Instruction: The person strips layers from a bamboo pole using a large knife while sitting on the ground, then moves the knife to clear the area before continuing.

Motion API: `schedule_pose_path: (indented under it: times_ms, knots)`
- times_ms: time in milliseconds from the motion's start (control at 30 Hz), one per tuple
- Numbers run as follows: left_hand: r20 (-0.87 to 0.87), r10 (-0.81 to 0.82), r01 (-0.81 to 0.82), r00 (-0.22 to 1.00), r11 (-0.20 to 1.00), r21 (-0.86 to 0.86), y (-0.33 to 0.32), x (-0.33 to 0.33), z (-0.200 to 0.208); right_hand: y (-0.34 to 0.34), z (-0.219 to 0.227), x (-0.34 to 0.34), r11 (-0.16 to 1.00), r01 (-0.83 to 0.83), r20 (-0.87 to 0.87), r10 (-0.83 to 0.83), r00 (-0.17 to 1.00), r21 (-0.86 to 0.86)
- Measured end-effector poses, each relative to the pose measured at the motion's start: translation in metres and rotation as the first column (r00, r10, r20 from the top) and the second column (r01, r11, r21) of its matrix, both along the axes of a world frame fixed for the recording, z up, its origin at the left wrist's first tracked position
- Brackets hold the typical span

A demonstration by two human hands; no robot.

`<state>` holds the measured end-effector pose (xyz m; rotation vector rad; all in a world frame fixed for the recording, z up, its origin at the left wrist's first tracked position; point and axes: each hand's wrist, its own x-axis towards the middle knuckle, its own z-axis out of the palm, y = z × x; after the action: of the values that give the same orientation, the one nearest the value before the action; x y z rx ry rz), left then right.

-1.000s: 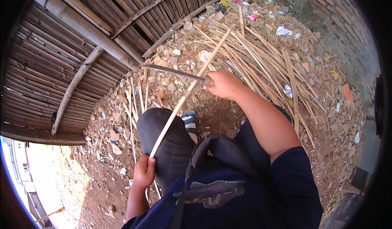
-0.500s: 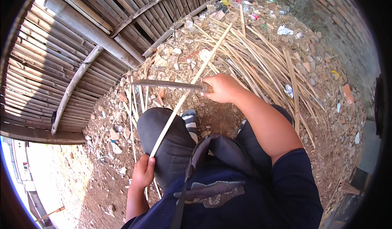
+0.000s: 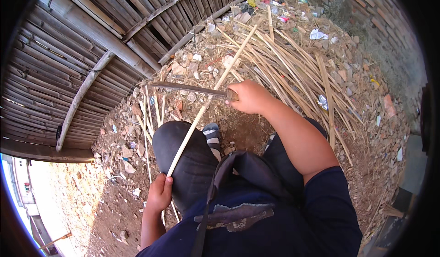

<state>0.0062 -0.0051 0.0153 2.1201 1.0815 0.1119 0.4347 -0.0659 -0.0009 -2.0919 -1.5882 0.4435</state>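
Note:
Closed round the near end of a long, pale bamboo strip [image 3: 194, 123] is my left hand [image 3: 160, 192], beside my left knee. The strip slants up and away to the right, over my thigh. My right hand [image 3: 247, 97] grips the short wooden handle of a long-bladed knife [image 3: 188, 88]. Its dark blade points left and crosses the strip beyond my knees; whether the edge bites into it I cannot tell. More thin strips [image 3: 149, 115] lie on the ground left of my left knee.
Ahead to the right lies a heap of split bamboo strips [image 3: 293, 69]. A bamboo-slat wall [image 3: 59, 82] curves along the left, and a brick wall [image 3: 376, 18] stands at the far right. Stones and litter, including white scrap [image 3: 318, 34], cover the dirt.
My right hand and the knife have shifted very slightly. The bright patch of sunlight on the bamboo wall has gone dark. My left hand keeps its hold on the strip.

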Motion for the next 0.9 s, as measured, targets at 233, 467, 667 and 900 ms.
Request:
schedule_pose_path:
  times_ms: [233, 467, 667, 900]
  knots:
    - [-0.028, -0.029, 0.029, 0.999, 0.999, 0.017, 0.004, -0.006, -0.003, -0.002, 0.014, -0.035, 0.983, -0.181, 0.167, 0.185, 0.968, -0.038]
    - [-0.013, -0.010, 0.009, 1.000, 1.000, -0.021, 0.003, 0.000, 0.003, 0.006, -0.003, -0.014, 0.993, -0.057, -0.032, 0.061, 0.998, 0.100]
    - [-0.030, -0.028, 0.029, 0.999, 0.998, 0.050, 0.004, -0.004, 0.000, -0.001, 0.015, -0.034, 0.993, -0.120, 0.146, 0.119, 0.982, -0.002]
    - [0.031, -0.013, 0.014, 0.999, 0.999, -0.045, 0.007, -0.004, -0.006, 0.015, -0.026, -0.010, 0.999, 0.037, -0.072, -0.038, 0.997, -0.008]
